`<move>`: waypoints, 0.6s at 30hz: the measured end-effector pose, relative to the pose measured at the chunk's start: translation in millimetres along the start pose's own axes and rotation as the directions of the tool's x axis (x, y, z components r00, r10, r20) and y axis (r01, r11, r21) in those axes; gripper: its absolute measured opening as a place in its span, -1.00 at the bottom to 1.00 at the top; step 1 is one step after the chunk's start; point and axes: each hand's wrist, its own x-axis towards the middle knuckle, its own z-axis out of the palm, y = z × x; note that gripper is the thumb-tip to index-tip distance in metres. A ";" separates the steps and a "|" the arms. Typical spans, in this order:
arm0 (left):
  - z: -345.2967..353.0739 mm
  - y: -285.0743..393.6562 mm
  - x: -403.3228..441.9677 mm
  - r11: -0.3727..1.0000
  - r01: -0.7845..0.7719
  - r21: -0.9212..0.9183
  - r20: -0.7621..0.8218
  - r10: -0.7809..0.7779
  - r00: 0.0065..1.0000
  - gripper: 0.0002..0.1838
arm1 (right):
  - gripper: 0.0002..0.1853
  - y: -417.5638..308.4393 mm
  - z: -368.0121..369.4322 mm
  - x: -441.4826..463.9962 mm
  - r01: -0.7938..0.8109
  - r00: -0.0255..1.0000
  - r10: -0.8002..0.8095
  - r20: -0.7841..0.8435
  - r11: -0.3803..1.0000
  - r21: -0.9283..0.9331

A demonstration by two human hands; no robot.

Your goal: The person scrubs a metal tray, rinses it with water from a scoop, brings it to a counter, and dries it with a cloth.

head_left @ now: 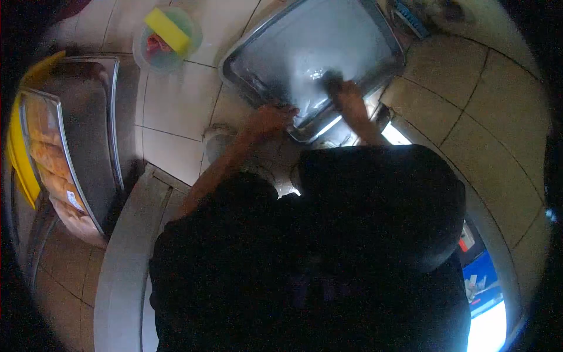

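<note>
A large rectangular metal tray (346, 41) with a raised rim lies at the upper middle, its surface whitish and shiny as if wet. My left hand (275, 119) is closed on the near left part of its rim. Over the tray's near right part, my right hand (350, 101) is wrapped round a dark, pad-like thing (332, 83), pressed to or just above the surface. Blur hides that thing's exact kind.
A translucent tub (141, 50) bears a yellow sponge (168, 30) across its top, with something reddish inside. A blue brush-like object (411, 19) lies beyond the tray's right corner. At left stands a metal-edged rack (114, 129) beside bread loaves (51, 158). Tiled surfaces surround the tray.
</note>
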 end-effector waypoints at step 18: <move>-18.2 12.1 5.6 0.995 0.085 -0.046 0.158 -0.077 0.984 -0.67 | -0.59 17.9 72.5 -12.2 -0.054 0.994 0.043 -0.100 0.992 -0.110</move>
